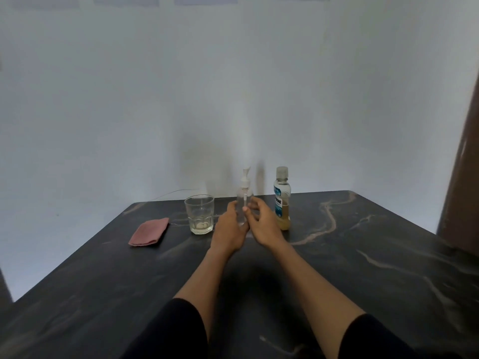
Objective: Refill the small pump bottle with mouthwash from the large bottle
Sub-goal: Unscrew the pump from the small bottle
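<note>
The small clear pump bottle (244, 196) stands upright on the dark marble table (363, 255), its white pump head on top. My left hand (229, 229) wraps around its lower body from the left. My right hand (263, 224) is at the bottle's right side, fingers spread and curled toward it; whether they touch it I cannot tell. The large mouthwash bottle (282, 200) stands capped just right of my right hand, with a blue label and yellowish liquid in its lower part.
A clear drinking glass (199, 213) stands left of my left hand. A folded pink cloth (149, 231) lies further left near the table's edge. A white wall rises behind the table. A brown panel (461, 164) stands at the far right.
</note>
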